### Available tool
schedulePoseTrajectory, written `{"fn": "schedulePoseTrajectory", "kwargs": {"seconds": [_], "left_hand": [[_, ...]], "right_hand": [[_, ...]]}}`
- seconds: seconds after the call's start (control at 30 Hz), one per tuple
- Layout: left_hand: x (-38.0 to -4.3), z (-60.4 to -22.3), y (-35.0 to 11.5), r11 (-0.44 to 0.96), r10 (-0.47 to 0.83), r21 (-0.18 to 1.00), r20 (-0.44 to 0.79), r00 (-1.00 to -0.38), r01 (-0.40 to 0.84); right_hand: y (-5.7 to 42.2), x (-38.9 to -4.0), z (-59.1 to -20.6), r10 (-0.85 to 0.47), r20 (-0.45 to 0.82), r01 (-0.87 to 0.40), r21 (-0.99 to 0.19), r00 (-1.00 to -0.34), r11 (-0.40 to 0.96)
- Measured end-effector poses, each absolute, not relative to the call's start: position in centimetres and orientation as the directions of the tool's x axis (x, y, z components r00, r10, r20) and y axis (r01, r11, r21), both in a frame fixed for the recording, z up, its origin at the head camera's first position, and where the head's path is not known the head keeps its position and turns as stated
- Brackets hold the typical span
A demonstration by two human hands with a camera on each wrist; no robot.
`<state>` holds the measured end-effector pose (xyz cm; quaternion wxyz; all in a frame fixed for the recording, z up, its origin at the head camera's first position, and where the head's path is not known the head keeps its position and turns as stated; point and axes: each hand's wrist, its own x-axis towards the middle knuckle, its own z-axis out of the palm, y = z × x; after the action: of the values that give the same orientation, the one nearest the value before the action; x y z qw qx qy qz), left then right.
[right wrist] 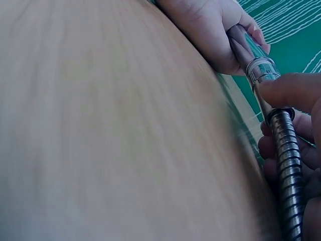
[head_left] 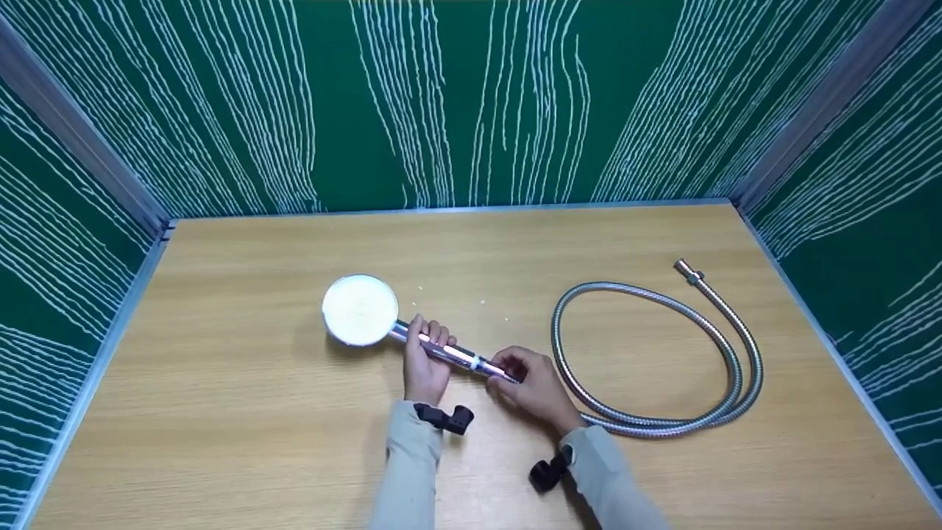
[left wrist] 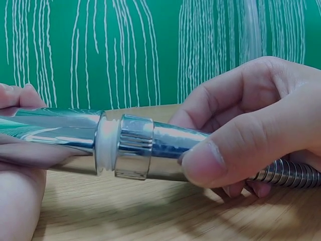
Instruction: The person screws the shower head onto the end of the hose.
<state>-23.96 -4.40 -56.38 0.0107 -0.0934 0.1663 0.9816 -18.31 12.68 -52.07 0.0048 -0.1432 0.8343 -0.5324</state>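
My left hand (head_left: 428, 364) grips the chrome handle of a shower head (head_left: 360, 311), its round white face turned up toward the head camera. With thumb and fingers, my right hand (head_left: 539, 389) pinches the chrome end fitting (left wrist: 168, 145) of a metal shower hose (head_left: 655, 425). In the left wrist view, the fitting's ribbed collar lines up with the handle's white threaded end (left wrist: 106, 143). Some white thread shows between collar and handle; how far they engage, I cannot tell. The right wrist view shows the ribbed hose trailing back from the fitting under my right hand.
The hose lies in a loop on the wooden table (head_left: 243, 434), right of my hands. Its other end fitting (head_left: 689, 271) points to the back. Green panels with white streaks (head_left: 471, 110) border the table at the back and both sides. Small white specks lie behind my hands.
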Motion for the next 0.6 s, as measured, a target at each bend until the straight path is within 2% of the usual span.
{"fn": "schedulePoseTrajectory", "kwargs": {"seconds": [0.6], "left_hand": [[-23.77, -56.34, -4.40, -0.946, -0.015, 0.320, -0.218, -0.976, -0.057]], "right_hand": [[12.69, -18.21, -52.19, -0.241, 0.140, -0.228, -0.891, -0.960, 0.393]]}}
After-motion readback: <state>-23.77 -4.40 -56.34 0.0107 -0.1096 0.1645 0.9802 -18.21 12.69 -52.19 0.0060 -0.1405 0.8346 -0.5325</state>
